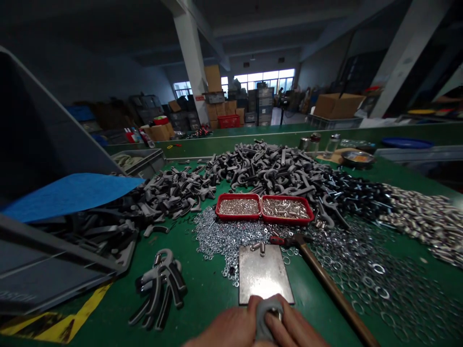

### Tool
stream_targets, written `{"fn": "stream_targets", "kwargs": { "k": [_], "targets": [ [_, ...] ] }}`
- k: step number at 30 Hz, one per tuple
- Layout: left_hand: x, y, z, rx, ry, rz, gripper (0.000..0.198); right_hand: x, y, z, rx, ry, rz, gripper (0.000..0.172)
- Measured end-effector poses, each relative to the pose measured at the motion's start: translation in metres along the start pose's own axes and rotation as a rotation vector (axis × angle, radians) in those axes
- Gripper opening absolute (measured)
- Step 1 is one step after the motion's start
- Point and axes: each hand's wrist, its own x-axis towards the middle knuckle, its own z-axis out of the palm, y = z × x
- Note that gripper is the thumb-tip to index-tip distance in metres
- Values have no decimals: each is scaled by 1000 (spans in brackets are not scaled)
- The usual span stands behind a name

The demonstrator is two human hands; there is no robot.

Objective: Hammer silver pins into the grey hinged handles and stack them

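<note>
At the bottom edge, my left hand [231, 326] and my right hand [294, 327] are both closed on a grey plastic hand-grip handle [263, 320]. Its curved hooked end faces up between my fingers, and a small metal piece [278, 313] shows inside the curve by my right fingers. The handle's lower part is hidden. Just beyond my hands lies a flat metal plate [264, 274], with a few metal springs [262, 249] on its far edge. Left of it, several grey-and-black hand grips [161, 284] rest in a small pile, a coil spring showing on one.
Two red trays [261, 216] hold small metal parts. A hammer [329, 284] lies right of the plate, among loose rings [378, 289]. Nuts [217, 236] spread left. Grey handles [267, 166] are heaped behind. A grey crate [65, 260] stands left; springs [430, 221] lie far right.
</note>
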Motion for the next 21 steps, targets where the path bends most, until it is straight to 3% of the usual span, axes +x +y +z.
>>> {"fn": "stream_targets", "kwargs": {
  "k": [3,6,9,12,16,21],
  "targets": [
    [33,16,-35,379,-28,32,57,40,-8,-35,-190,32,-51,26],
    [61,18,-60,708,-32,14,53,84,-7,-86,-429,195,-175,23],
    [80,20,-81,843,-28,84,38,119,0,-141,-545,319,-185,26],
    [108,30,-103,891,96,211,29,149,4,-176,-676,371,-180,24],
    [179,44,-122,910,224,286,17,194,1,-182,-823,362,-192,19],
    [260,50,-115,943,329,268,9,239,7,-173,-911,401,-149,12]
  ]
}}
